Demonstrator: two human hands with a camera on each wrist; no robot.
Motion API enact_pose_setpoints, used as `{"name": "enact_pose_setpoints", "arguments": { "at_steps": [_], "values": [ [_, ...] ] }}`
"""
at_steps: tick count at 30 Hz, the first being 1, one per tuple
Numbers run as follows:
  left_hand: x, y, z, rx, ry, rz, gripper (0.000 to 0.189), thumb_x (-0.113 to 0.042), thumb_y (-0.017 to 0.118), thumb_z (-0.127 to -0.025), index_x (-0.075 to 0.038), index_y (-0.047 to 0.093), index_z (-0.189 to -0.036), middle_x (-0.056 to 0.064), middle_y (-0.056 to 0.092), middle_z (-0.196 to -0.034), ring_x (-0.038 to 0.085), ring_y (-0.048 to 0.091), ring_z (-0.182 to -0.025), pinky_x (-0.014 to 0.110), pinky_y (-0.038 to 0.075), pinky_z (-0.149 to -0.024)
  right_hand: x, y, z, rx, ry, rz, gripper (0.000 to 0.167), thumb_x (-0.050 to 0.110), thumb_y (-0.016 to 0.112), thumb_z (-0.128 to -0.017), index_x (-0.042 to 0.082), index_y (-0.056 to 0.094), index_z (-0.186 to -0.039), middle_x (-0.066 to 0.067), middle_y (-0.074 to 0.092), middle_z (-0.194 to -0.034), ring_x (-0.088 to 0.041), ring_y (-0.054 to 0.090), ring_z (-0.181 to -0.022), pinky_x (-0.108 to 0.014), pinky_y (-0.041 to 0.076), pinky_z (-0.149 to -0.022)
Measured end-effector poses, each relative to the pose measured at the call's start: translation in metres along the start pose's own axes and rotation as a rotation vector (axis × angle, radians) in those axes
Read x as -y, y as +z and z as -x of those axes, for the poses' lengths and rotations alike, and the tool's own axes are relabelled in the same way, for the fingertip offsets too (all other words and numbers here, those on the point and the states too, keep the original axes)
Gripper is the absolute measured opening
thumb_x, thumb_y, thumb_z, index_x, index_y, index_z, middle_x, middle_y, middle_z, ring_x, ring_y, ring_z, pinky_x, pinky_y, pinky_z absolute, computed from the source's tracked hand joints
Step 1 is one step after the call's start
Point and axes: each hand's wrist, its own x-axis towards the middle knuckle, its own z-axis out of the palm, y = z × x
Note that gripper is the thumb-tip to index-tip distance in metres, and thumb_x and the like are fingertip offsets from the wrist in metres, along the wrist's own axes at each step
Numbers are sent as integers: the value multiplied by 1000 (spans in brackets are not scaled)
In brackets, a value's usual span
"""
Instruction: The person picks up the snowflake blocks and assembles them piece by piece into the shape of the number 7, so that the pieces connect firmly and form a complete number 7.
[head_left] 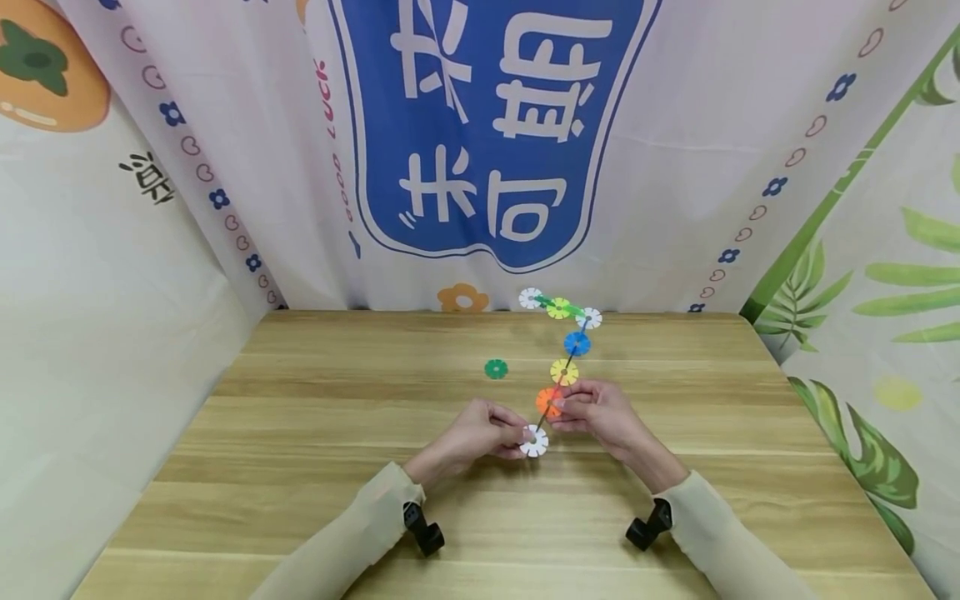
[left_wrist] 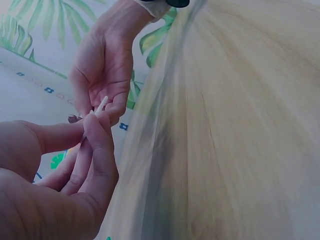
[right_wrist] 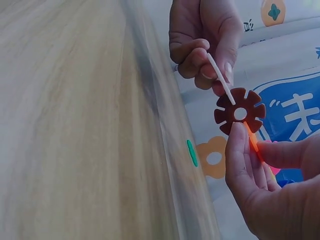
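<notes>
A chain of slotted plastic snowflake discs runs from between my hands toward the back of the table. My left hand (head_left: 483,435) pinches the white disc (head_left: 534,441) at its near end. With thumb and fingers, my right hand (head_left: 602,415) grips the orange disc (head_left: 550,402). Joining those two is a brown disc (right_wrist: 225,114), seen face-on in the right wrist view, with the white one edge-on in its slot. Beyond the orange disc come a yellow disc (head_left: 564,372), a blue disc (head_left: 577,342) and another white disc (head_left: 588,317). There the chain bends left through a yellow-green disc (head_left: 558,308).
A loose green disc (head_left: 496,368) lies on the wooden table (head_left: 337,417), left of the chain. Printed curtains (head_left: 292,167) hang behind the back edge and along both sides. Each sleeve carries a black wrist camera (head_left: 424,530).
</notes>
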Motion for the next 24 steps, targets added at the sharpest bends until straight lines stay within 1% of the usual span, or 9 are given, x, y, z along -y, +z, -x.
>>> {"name": "enact_pose_setpoints", "arguments": {
  "at_steps": [6, 10, 15, 21, 24],
  "values": [
    [1, 3, -1, -39, 14, -20, 17, 1, 74, -94, 9, 74, -109, 13, 76, -92, 12, 73, -68, 24, 66, -71, 0, 2, 2, -19, 1, 25, 21, -4, 62, -100, -13, 56, -118, -8, 73, -95, -21, 78, -85, -35, 68, -85],
    [2, 3, -1, -64, 24, -26, 15, 2, 74, -93, 9, 74, -107, 12, 75, -91, 11, 71, -66, 22, 65, -69, 3, 5, 3, -14, -12, 42, 23, -5, 62, -100, -15, 56, -120, -9, 71, -97, -21, 78, -85, -36, 68, -86],
    [3, 1, 2, -65, 43, -54, 13, 2, 74, -94, 8, 74, -105, 11, 75, -89, 11, 70, -66, 22, 64, -68, 4, 9, 3, 0, -14, 51, 22, -9, 58, -98, -17, 56, -119, -8, 69, -96, -20, 77, -81, -37, 68, -84],
    [1, 0, 4, -58, 53, -86, 10, 2, 74, -94, 6, 74, -103, 8, 74, -86, 11, 70, -68, 24, 65, -70, 6, 11, 6, 18, -12, 48, 19, -8, 63, -97, -14, 59, -114, -6, 72, -92, -17, 77, -78, -36, 68, -82],
    [-2, -1, 4, -55, 67, -84, 11, 3, 73, -94, 7, 74, -103, 7, 74, -86, 11, 69, -70, 25, 66, -72, 8, 11, 7, 31, -16, 49, 18, -7, 61, -98, -13, 58, -115, -5, 71, -93, -18, 77, -79, -38, 68, -84]
  ]
}}
